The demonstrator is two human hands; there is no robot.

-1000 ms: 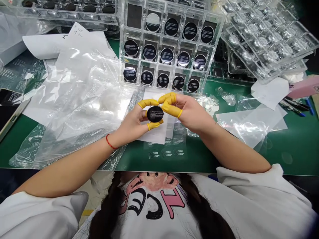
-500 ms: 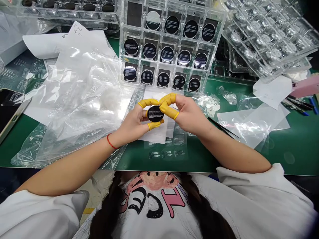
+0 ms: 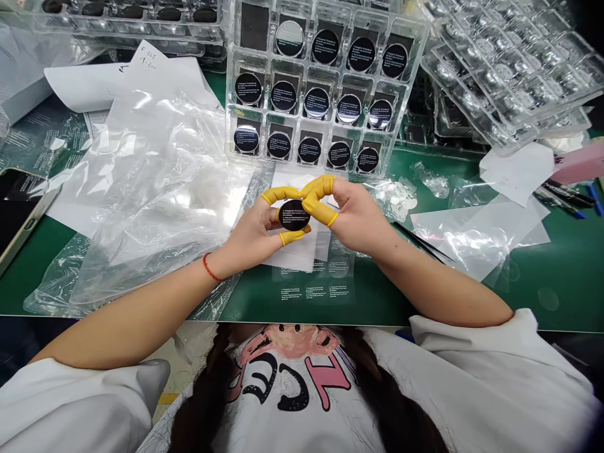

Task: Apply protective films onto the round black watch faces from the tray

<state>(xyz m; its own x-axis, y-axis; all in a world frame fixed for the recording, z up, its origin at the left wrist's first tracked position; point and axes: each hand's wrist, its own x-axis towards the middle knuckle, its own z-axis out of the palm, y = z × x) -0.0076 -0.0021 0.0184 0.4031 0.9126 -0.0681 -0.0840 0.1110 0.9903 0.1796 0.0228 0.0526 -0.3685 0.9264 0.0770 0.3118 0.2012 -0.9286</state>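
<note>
Black disc [image 3: 294, 215] mid-frame, clamped by its rim in the left hand [image 3: 250, 236], likely keeping the printed face clear. Right hand [image 3: 353, 211] pinches at its upper edge. Clear tray [image 3: 229, 94] above, propped upright, probably for easy reach.

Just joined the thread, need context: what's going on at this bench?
A person's left hand holds a black round disc with white text. The right hand has its fingertips at the disc's upper right edge; whether they grip it is unclear. Both hands wear yellow finger covers. Behind them, a clear plastic tray leans up with similar discs; its upper-left compartment shows only a black square insert.
</note>
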